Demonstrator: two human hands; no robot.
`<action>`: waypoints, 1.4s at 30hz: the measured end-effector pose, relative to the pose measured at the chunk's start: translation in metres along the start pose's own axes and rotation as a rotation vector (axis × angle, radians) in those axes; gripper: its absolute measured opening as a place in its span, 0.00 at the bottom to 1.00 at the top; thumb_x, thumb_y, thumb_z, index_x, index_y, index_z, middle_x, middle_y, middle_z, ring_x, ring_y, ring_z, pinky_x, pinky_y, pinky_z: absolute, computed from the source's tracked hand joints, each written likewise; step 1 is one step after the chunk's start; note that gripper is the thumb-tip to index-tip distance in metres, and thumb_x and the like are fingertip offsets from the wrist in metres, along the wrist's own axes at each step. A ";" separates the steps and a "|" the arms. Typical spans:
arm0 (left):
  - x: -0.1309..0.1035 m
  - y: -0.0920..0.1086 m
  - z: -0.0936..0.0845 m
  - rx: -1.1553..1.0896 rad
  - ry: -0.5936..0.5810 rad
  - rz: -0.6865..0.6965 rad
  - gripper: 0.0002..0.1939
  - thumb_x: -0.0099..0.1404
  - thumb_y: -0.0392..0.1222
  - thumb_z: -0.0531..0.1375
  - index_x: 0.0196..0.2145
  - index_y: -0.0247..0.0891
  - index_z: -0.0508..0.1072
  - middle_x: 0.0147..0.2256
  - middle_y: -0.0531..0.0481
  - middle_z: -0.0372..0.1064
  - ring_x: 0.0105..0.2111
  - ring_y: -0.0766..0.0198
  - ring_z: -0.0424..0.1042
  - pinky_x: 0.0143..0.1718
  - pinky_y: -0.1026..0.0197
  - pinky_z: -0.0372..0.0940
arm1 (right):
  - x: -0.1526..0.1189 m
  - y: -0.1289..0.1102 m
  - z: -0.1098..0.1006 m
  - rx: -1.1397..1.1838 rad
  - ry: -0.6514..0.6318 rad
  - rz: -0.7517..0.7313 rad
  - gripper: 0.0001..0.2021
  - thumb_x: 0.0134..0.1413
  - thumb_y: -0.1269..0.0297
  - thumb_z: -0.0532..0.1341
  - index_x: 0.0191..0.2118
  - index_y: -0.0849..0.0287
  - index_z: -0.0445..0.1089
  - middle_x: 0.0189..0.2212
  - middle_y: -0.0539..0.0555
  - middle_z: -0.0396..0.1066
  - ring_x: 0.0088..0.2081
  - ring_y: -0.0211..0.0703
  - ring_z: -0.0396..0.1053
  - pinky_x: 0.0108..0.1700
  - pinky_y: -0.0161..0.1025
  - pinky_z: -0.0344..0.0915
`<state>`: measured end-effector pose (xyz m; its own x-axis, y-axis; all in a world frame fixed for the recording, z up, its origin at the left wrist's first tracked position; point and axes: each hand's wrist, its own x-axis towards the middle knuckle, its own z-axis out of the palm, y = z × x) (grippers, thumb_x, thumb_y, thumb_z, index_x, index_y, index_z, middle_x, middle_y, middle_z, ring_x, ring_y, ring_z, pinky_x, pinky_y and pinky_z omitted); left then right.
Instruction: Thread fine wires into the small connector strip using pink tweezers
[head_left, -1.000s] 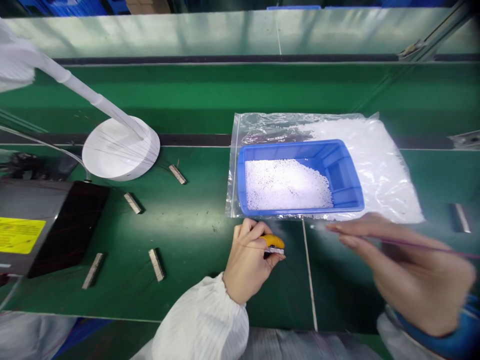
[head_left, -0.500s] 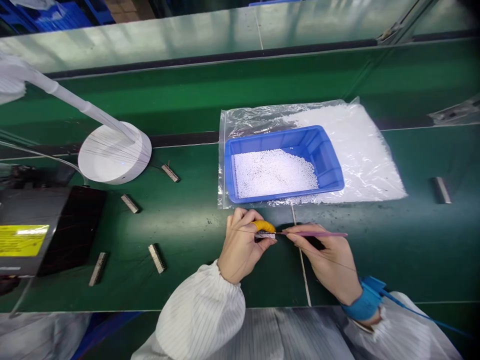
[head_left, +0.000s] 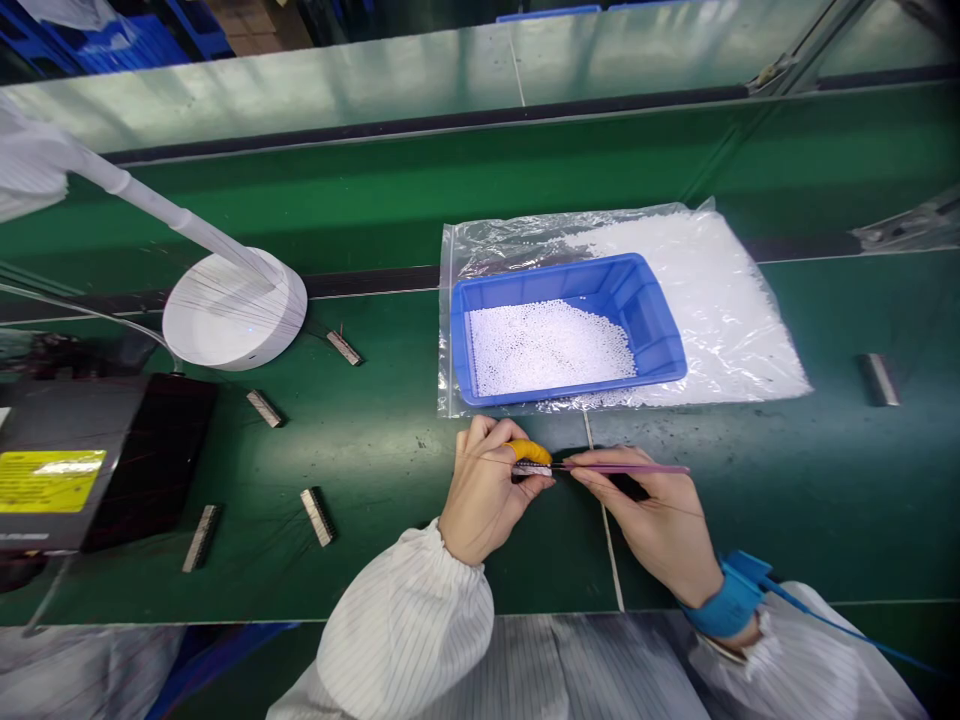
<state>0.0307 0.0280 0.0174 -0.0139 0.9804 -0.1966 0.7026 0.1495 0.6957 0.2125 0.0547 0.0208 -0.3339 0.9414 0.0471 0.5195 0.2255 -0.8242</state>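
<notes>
My left hand (head_left: pixel 487 485), with a yellow finger cot on its index finger, pinches a small pale block with a dark row along it (head_left: pixel 534 469). In my right hand (head_left: pixel 652 520) is a thin pink-handled tool (head_left: pixel 637 468), held like a pen. Its dark, narrow tip reaches the right end of the block; whether it touches is too small to tell. Just behind both hands stands a blue tray (head_left: pixel 570 390) part filled with small white beads (head_left: pixel 547 345). A blue wrist strap (head_left: pixel 727 597) with a cord circles my right wrist.
Under the tray lies a clear bag (head_left: pixel 739 310) of white beads. Similar small blocks (head_left: pixel 316 517) with fine wires lie to the left, and another metallic block (head_left: pixel 879 380) to the right. A white lamp base (head_left: pixel 236 315) and a black box (head_left: pixel 150 460) stand on the left.
The camera view has shifted slightly. Both hands keep their hold on the block and the pink-handled tool, with hardly any movement between them.
</notes>
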 end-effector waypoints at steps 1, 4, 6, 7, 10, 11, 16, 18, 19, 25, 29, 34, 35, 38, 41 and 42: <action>0.000 0.000 0.000 0.002 0.004 0.002 0.11 0.55 0.44 0.67 0.36 0.40 0.75 0.40 0.52 0.64 0.42 0.67 0.57 0.46 0.61 0.55 | 0.000 0.000 -0.001 -0.002 0.002 -0.003 0.08 0.55 0.59 0.61 0.37 0.54 0.75 0.37 0.47 0.73 0.40 0.30 0.72 0.42 0.30 0.71; 0.000 0.000 0.001 0.007 0.022 0.004 0.12 0.55 0.45 0.68 0.36 0.39 0.75 0.40 0.51 0.64 0.42 0.67 0.57 0.45 0.61 0.55 | -0.001 0.000 -0.002 -0.014 0.014 -0.025 0.07 0.55 0.61 0.61 0.38 0.54 0.75 0.37 0.47 0.73 0.40 0.30 0.71 0.41 0.29 0.70; 0.000 -0.001 0.002 0.005 0.026 0.004 0.12 0.55 0.45 0.67 0.36 0.39 0.75 0.40 0.51 0.64 0.42 0.67 0.57 0.45 0.62 0.55 | -0.001 -0.001 -0.003 -0.026 0.019 -0.044 0.07 0.55 0.62 0.61 0.37 0.55 0.75 0.36 0.47 0.73 0.39 0.29 0.71 0.40 0.29 0.70; 0.000 -0.001 0.003 0.004 0.022 0.006 0.12 0.55 0.45 0.67 0.36 0.40 0.75 0.40 0.51 0.64 0.42 0.67 0.57 0.45 0.61 0.55 | -0.001 -0.001 -0.003 -0.030 0.018 -0.051 0.07 0.55 0.62 0.61 0.37 0.55 0.75 0.36 0.47 0.73 0.39 0.29 0.71 0.40 0.29 0.70; 0.000 -0.002 0.004 0.002 0.027 0.002 0.11 0.56 0.45 0.67 0.36 0.39 0.75 0.40 0.51 0.63 0.42 0.68 0.56 0.45 0.61 0.55 | 0.000 -0.002 -0.002 -0.035 0.003 -0.057 0.07 0.55 0.62 0.60 0.36 0.55 0.75 0.35 0.47 0.73 0.38 0.30 0.71 0.39 0.30 0.69; 0.000 -0.002 0.004 0.003 0.034 0.000 0.11 0.55 0.45 0.67 0.36 0.39 0.75 0.40 0.51 0.63 0.42 0.68 0.56 0.45 0.62 0.56 | 0.000 -0.002 -0.002 -0.037 0.000 -0.058 0.07 0.56 0.61 0.60 0.36 0.55 0.75 0.35 0.47 0.73 0.38 0.30 0.71 0.39 0.30 0.69; -0.001 -0.002 0.003 0.010 0.034 0.011 0.11 0.56 0.45 0.67 0.35 0.38 0.75 0.40 0.51 0.63 0.41 0.69 0.56 0.45 0.62 0.56 | 0.001 -0.002 -0.001 -0.048 0.011 -0.067 0.08 0.56 0.61 0.60 0.36 0.55 0.75 0.35 0.48 0.74 0.38 0.31 0.71 0.39 0.31 0.70; -0.001 -0.002 0.003 0.007 0.034 0.014 0.11 0.56 0.45 0.67 0.35 0.38 0.75 0.40 0.51 0.63 0.41 0.68 0.56 0.45 0.61 0.56 | 0.001 -0.003 -0.001 -0.052 0.014 -0.068 0.07 0.56 0.61 0.60 0.36 0.55 0.75 0.35 0.48 0.74 0.38 0.31 0.71 0.39 0.31 0.69; 0.000 -0.002 0.003 0.005 0.036 0.014 0.11 0.56 0.45 0.67 0.35 0.38 0.75 0.40 0.51 0.63 0.41 0.68 0.56 0.45 0.61 0.56 | 0.001 -0.003 -0.001 -0.053 0.015 -0.070 0.07 0.55 0.61 0.60 0.36 0.55 0.75 0.35 0.48 0.73 0.38 0.31 0.71 0.39 0.31 0.69; 0.000 -0.001 0.003 0.002 0.034 0.008 0.12 0.56 0.46 0.67 0.36 0.39 0.75 0.40 0.51 0.62 0.41 0.68 0.56 0.45 0.61 0.55 | 0.002 -0.003 -0.002 -0.092 0.022 -0.131 0.05 0.56 0.63 0.60 0.37 0.53 0.74 0.35 0.44 0.73 0.38 0.27 0.70 0.39 0.29 0.68; 0.000 -0.003 0.004 -0.012 0.035 0.002 0.12 0.55 0.46 0.67 0.36 0.41 0.75 0.39 0.52 0.62 0.41 0.69 0.56 0.46 0.61 0.55 | 0.002 -0.004 -0.001 -0.117 0.014 -0.145 0.05 0.56 0.64 0.60 0.36 0.54 0.74 0.35 0.44 0.73 0.38 0.28 0.70 0.40 0.31 0.67; 0.001 -0.006 0.008 -0.059 0.044 -0.004 0.11 0.55 0.46 0.67 0.35 0.41 0.75 0.39 0.52 0.62 0.41 0.69 0.56 0.46 0.61 0.56 | 0.002 -0.005 0.000 -0.144 0.007 -0.191 0.05 0.55 0.66 0.60 0.37 0.54 0.73 0.36 0.43 0.73 0.36 0.27 0.70 0.39 0.32 0.64; 0.001 -0.006 0.008 -0.064 0.044 -0.006 0.11 0.55 0.46 0.67 0.35 0.41 0.75 0.39 0.52 0.62 0.41 0.69 0.56 0.45 0.62 0.56 | 0.002 -0.006 0.000 -0.153 0.006 -0.206 0.05 0.55 0.67 0.60 0.38 0.54 0.73 0.36 0.43 0.73 0.36 0.26 0.70 0.40 0.32 0.63; 0.001 -0.003 0.006 -0.046 0.033 -0.021 0.11 0.55 0.45 0.67 0.35 0.40 0.75 0.39 0.52 0.63 0.41 0.69 0.56 0.45 0.62 0.56 | 0.000 -0.009 0.000 -0.218 0.013 -0.274 0.07 0.55 0.70 0.61 0.40 0.55 0.72 0.37 0.42 0.73 0.37 0.25 0.69 0.41 0.32 0.61; 0.001 0.000 0.003 -0.032 0.024 -0.035 0.11 0.55 0.44 0.68 0.35 0.39 0.75 0.40 0.52 0.63 0.42 0.68 0.57 0.44 0.62 0.56 | 0.002 -0.015 0.001 -0.303 0.036 -0.333 0.07 0.55 0.71 0.61 0.39 0.56 0.71 0.37 0.41 0.72 0.36 0.24 0.67 0.40 0.31 0.58; 0.001 0.001 0.002 -0.033 0.019 -0.043 0.11 0.55 0.43 0.67 0.35 0.39 0.75 0.40 0.51 0.63 0.42 0.68 0.57 0.43 0.63 0.56 | 0.003 -0.018 0.002 -0.334 0.041 -0.346 0.06 0.55 0.71 0.61 0.39 0.57 0.71 0.36 0.41 0.72 0.36 0.24 0.67 0.40 0.31 0.57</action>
<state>0.0332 0.0285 0.0164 -0.0573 0.9751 -0.2144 0.6771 0.1958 0.7094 0.2008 0.0530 0.0347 -0.5041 0.8046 0.3139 0.6097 0.5889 -0.5305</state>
